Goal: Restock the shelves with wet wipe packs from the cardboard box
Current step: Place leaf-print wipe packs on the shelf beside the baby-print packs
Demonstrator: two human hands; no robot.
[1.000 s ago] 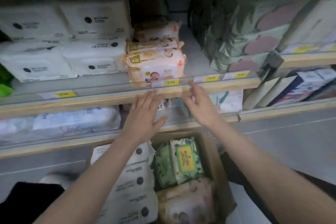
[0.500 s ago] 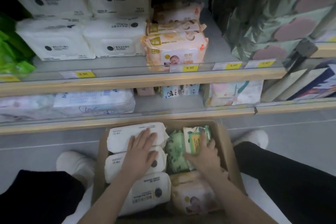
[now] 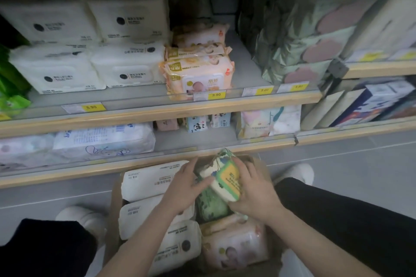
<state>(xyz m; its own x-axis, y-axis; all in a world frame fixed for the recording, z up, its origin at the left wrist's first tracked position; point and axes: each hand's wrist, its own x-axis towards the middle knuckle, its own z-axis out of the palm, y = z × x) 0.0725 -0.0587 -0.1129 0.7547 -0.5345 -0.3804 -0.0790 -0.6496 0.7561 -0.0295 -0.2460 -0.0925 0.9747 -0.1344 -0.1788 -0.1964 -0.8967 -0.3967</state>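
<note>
Wet wipe pack, green with a yellow label, sits tilted just above the cardboard box, your right hand curled round its near end and your left hand flat against its left side, fingers fairly straight. Risk as I judge it: soft film wrap and a one-sided hold, so the pack may slip back onto the green pack below it. Lifted carelessly, its far corner could also catch the lower shelf edge just beyond the box.
</note>
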